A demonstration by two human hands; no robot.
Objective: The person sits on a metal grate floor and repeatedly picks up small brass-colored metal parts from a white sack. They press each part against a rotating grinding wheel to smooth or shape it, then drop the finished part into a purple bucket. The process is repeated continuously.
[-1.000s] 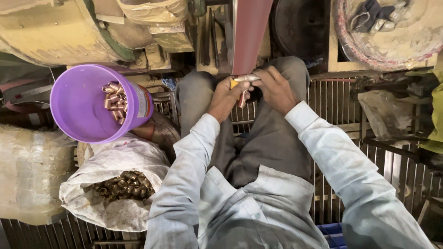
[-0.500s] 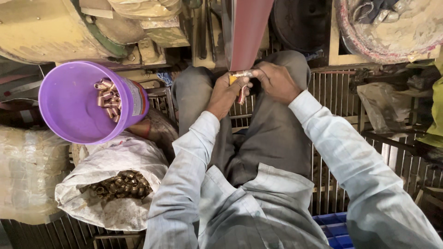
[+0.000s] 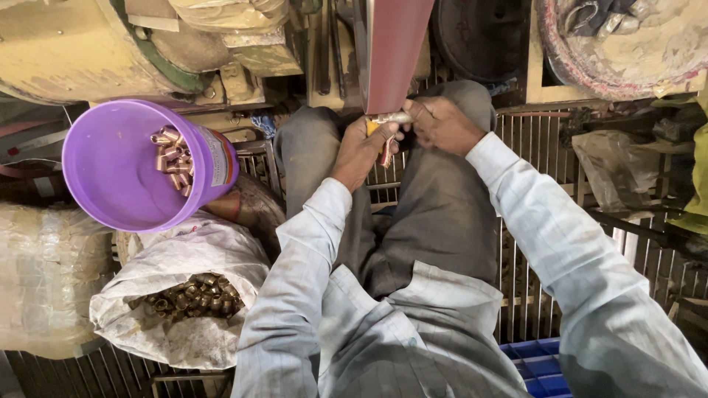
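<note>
1. Since the earlier frame the hands have kept their place at the belt; the left thumb now lies closer over the piece, and the bucket sits a little farther left in view.
2. The left hand (image 3: 363, 147) is closed around the near, left end of one small metal tube (image 3: 391, 118), with something yellow showing in its grip.
3. The right hand (image 3: 442, 124) is closed on the tube's right end, fingers curled over it.
4. The tube lies between both hands, touching the lower edge of the one dark red sanding belt (image 3: 394, 51), just beyond the knees.
5. One purple bucket (image 3: 110, 177) stands to the left, holding a small cluster of shiny copper-coloured pieces (image 3: 173, 156), too bunched to count.
6. One white sack (image 3: 192, 250), nearer and left, holds a heap of dull brownish pieces (image 3: 188, 293).
7. A blue crate (image 3: 538, 357) corner shows near right.
</note>
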